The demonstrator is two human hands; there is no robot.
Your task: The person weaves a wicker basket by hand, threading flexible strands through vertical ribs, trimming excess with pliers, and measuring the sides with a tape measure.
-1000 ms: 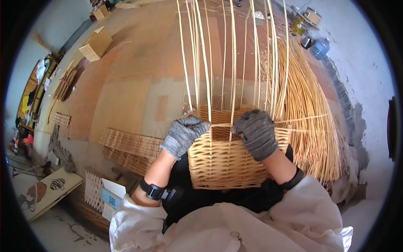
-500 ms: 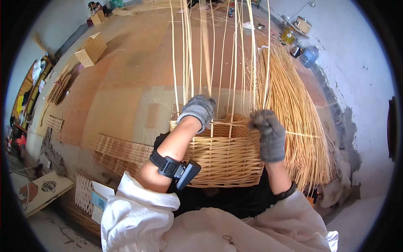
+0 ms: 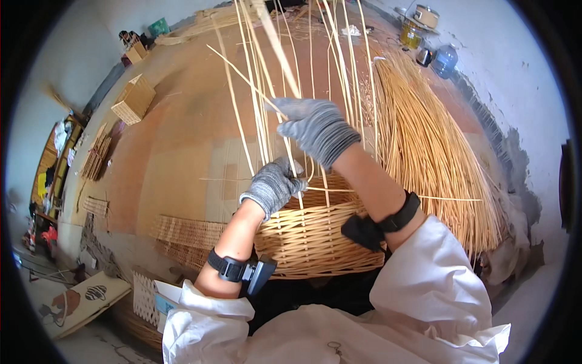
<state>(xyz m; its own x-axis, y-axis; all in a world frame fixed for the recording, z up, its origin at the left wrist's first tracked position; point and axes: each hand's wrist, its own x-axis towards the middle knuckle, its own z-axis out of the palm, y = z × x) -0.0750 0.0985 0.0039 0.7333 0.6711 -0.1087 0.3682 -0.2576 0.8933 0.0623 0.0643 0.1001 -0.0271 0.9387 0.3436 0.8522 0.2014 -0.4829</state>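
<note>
A partly woven wicker basket (image 3: pixel 316 242) sits before me, with tall pale upright rods (image 3: pixel 345 73) rising from its rim. My left hand (image 3: pixel 273 188), in a grey knit glove, is closed on a weaving strand at the upright rods, just above the basket's near left rim. My right hand (image 3: pixel 312 127), in a matching glove, is raised above the basket among the rods, fingers closed on a thin rod that angles up to the left. Exactly where that rod joins the weave is hidden. Black strapped devices sit on both my forearms.
A large bundle of loose wicker rods (image 3: pixel 424 158) lies right. Woven panels (image 3: pixel 185 242) lie left, with a small basket (image 3: pixel 133 100) and tied sticks (image 3: pixel 97 155) beyond. A water jug (image 3: pixel 445 60) and pot (image 3: pixel 426 15) stand by the right wall, a painted board (image 3: pixel 85 303) lower left.
My right hand has risen from the basket rim and moved left among the rods, now gripping a slanting rod. My left hand went inward, then back down-left to near the rim. Some rods blur with movement.
</note>
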